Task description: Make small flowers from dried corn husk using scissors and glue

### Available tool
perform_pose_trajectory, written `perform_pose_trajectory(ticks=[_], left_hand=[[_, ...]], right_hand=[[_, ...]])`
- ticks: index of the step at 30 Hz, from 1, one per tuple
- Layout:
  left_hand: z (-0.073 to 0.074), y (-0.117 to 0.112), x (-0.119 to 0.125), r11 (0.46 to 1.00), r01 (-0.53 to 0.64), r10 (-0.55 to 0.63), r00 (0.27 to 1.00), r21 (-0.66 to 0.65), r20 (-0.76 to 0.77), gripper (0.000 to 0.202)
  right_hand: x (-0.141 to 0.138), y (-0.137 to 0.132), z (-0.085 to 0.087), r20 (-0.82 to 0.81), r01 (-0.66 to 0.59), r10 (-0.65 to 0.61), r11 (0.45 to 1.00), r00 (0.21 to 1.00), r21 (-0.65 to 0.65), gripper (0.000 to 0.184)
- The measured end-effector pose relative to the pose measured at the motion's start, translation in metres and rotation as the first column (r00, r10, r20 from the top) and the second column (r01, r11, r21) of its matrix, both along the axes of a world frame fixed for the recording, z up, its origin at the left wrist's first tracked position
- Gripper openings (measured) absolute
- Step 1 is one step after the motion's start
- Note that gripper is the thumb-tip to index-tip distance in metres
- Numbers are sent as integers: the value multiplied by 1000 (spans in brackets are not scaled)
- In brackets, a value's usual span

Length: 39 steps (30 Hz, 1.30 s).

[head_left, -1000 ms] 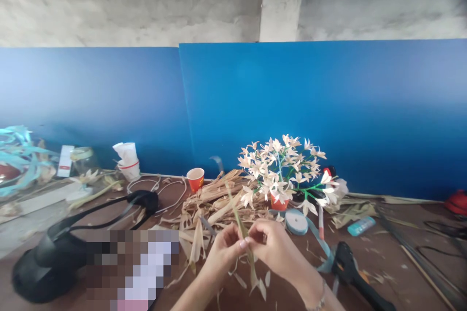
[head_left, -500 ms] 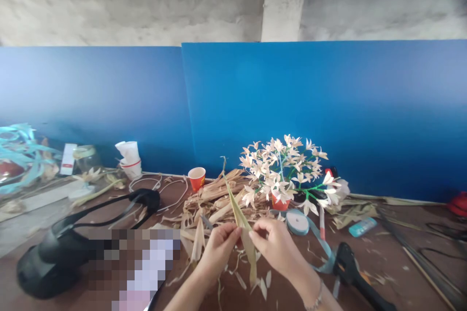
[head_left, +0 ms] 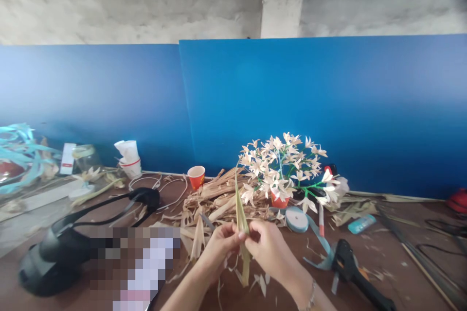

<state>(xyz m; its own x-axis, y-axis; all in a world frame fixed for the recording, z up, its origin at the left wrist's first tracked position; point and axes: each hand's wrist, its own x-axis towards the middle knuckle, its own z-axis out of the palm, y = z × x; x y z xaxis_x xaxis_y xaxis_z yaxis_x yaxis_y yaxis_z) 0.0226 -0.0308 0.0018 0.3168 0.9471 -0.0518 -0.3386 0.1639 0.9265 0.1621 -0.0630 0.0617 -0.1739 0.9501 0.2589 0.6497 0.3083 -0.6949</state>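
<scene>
Brown tabletop [head_left: 386,257] is filling the near half of the view. Nearest, the left hand [head_left: 218,244] and the right hand [head_left: 269,249] are meeting just above it, each pinching the dried leaf strip [head_left: 241,216] between thumb and fingertips. The strip is standing almost upright, its lower end hanging over small clippings. Half a second ago it was leaning left and the hands were slightly further apart. A black glue gun [head_left: 348,269] is lying near right and a black strapped device [head_left: 54,252] near left. Bare table is showing mainly right of the glue gun. Beyond the hands a husk pile [head_left: 213,199] is spreading, with a ribbon roll [head_left: 296,220] just right of it. Farther off, a flower arrangement [head_left: 284,167] and a red cup [head_left: 196,176] are standing before the blue wall panels [head_left: 328,107].
</scene>
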Motion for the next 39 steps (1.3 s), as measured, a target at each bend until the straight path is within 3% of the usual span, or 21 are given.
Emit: perform_pose_trajectory(ticks=[3, 10, 14, 18, 23, 30, 39], left_hand=[[3, 1, -4, 999, -40, 40, 999, 18, -2, 35], [12, 3, -7, 965, -71, 156, 929, 254, -336, 40], [12, 0, -4, 943, -52, 167, 928, 329, -334, 38], [12, -4, -1, 932, -46, 171, 930, 361, -324, 32], [7, -3, 0, 918, -26, 181, 915, 395, -362, 23], [0, -4, 4, 846, -94, 379, 798, 524, -469, 17], [0, -8, 13, 778, -165, 565, 605, 606, -561, 17]], right_hand=[[1, -1, 1, -54, -54, 56, 998, 997, 37, 17], [3, 1, -2, 1, 24, -24, 993, 1000, 113, 20], [5, 3, -2, -3, 26, -26, 994, 1000, 110, 18], [6, 5, -4, 46, 123, -127, 989, 991, 82, 10], [2, 4, -8, 142, 171, -186, 979, 972, 112, 17], [-4, 2, -12, 258, 202, -241, 965, 936, 169, 14], [-9, 2, -22, 235, 199, -239, 963, 942, 184, 14]])
